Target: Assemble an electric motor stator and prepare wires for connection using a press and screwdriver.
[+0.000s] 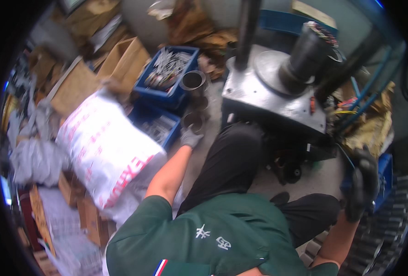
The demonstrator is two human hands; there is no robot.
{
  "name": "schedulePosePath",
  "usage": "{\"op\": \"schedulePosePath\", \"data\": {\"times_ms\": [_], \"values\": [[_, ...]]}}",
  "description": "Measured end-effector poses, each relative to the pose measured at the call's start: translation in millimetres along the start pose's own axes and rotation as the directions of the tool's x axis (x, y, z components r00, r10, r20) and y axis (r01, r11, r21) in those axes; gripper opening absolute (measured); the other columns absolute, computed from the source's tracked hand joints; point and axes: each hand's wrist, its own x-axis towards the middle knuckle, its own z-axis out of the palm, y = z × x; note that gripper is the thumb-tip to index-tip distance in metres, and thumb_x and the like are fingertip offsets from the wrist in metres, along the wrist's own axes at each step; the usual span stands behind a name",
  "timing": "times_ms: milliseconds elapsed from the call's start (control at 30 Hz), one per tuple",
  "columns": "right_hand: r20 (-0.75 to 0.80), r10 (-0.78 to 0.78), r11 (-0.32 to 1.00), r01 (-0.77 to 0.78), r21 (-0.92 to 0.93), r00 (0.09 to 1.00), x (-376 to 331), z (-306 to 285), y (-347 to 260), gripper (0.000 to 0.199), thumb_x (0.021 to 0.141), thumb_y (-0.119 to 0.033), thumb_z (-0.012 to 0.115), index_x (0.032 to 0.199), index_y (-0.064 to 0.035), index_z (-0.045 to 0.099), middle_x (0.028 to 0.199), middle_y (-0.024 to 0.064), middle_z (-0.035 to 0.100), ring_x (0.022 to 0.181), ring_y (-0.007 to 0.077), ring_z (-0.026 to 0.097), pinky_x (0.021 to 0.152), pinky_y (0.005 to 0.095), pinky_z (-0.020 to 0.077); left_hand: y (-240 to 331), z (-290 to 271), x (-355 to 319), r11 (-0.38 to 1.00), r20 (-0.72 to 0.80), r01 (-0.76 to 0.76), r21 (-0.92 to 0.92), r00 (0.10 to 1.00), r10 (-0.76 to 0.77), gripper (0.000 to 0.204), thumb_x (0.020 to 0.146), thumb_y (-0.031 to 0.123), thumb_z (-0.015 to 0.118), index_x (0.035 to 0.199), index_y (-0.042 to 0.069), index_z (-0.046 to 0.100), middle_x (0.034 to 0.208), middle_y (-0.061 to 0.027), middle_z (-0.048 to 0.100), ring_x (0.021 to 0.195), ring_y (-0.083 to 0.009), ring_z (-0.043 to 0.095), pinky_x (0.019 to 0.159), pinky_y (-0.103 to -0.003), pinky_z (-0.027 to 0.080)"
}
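Observation:
My left hand (191,138), in a grey glove, reaches forward to a short metal tube (193,121) on the floor. Its fingers close on the near rim, with one finger at the opening. Behind that tube stand another open metal tube (194,80) and a blurred one between them. My right hand (362,186), in a dark glove, is out to the right beside a blue bin (384,177). A thin rod (345,155) reaches toward its fingers. Blur and the dark glove hide whether the hand grips it.
Ahead stands a press with a steel plate (268,103), a dark cylinder (307,55) and upright posts (247,34). Blue bins (185,57) of metal parts and a large white sack (107,142) lie left. Stacked metal parts (392,225) fill the right, near blue hoses (374,94).

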Motion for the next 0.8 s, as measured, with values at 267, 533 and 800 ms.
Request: {"op": "schedulePosePath", "data": {"times_ms": [267,533,800], "values": [[-0.357,0.085,0.497,-0.35,-0.794,0.93,-137,-103,-15,0.035,0.097,0.002,0.062,0.131,-0.006,0.062,0.137,0.0119,0.062,0.127,0.025,0.058,0.115,0.0405,0.0417,-34,25,32,0.998,-0.086,0.06,-0.012,0.994,-0.061,0.057,0.074,0.047,0.085,0.113,0.007,0.075,0.141,-0.0209,0.057,0.128,-0.0372,0.056,0.107,-0.045,0.046],[-0.659,0.109,0.888,-0.371,-0.272,0.744,-128,-69,43,0.039,0.107,-0.004,0.045,0.146,-0.0029,0.052,0.137,0.0116,0.06,0.119,0.019,0.061,0.101,0.0331,0.0511,-1,-38,-23,0.874,-0.288,-0.083,-0.479,0.955,-0.067,0.037,0.083,0.031,0.084,0.095,-0.001,0.071,0.09,-0.0108,0.071,0.083,-0.027,0.067,0.08,-0.04,0.052],[-0.845,-0.03,0.884,-0.38,-0.271,0.533,4,-101,109,0.032,0.104,0.001,0.043,0.129,-0.0018,0.063,0.121,0.0152,0.068,0.106,0.0224,0.07,0.094,0.0342,0.0572,114,-232,-81,0.419,-0.315,-0.408,-0.811,0.908,0.276,0.032,0.101,0.035,0.068,0.108,0.005,0.061,0.1,-0.0041,0.065,0.089,-0.0114,0.062,0.079,-0.03,0.053]]}}
